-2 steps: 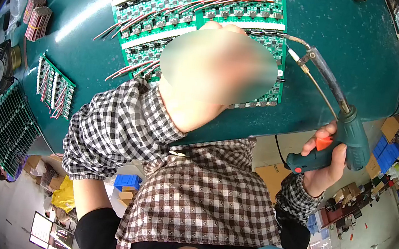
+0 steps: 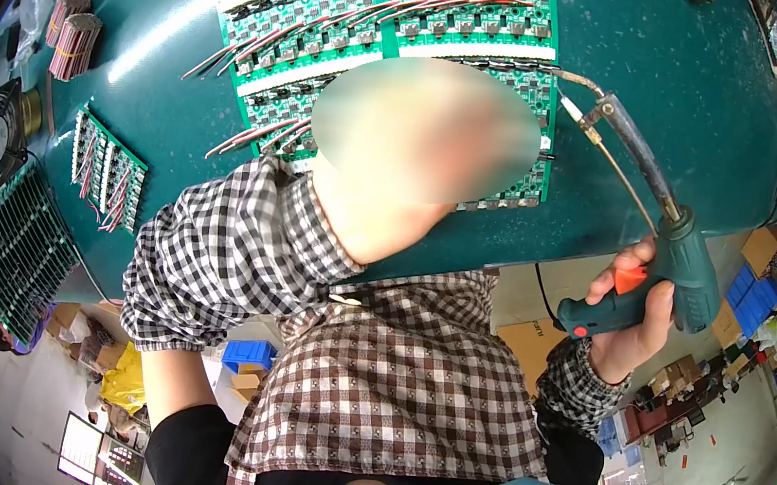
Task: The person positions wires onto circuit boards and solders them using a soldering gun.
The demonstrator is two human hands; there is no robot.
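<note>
- My right hand (image 2: 626, 346) is wrapped around the dark green plastic pistol-shaped soldering gun with a red trigger (image 2: 692, 283), fingertips beside the trigger and thumb on the near side
- The gun's long bent metal tube (image 2: 644, 151) slants up and to the left, its thin end at the right side of the wide panel of green circuit boards (image 2: 542, 29); whether it touches a joint I cannot tell
- My left hand (image 2: 423, 131) is over the middle of the panel, but a blur covers my fingers, so I cannot tell if they are open, closed or gripping something
- The panel lies on the shiny dark green tabletop (image 2: 660, 43) before me
- Thin red and dark insulated wires (image 2: 420, 4) run across its upper rows
</note>
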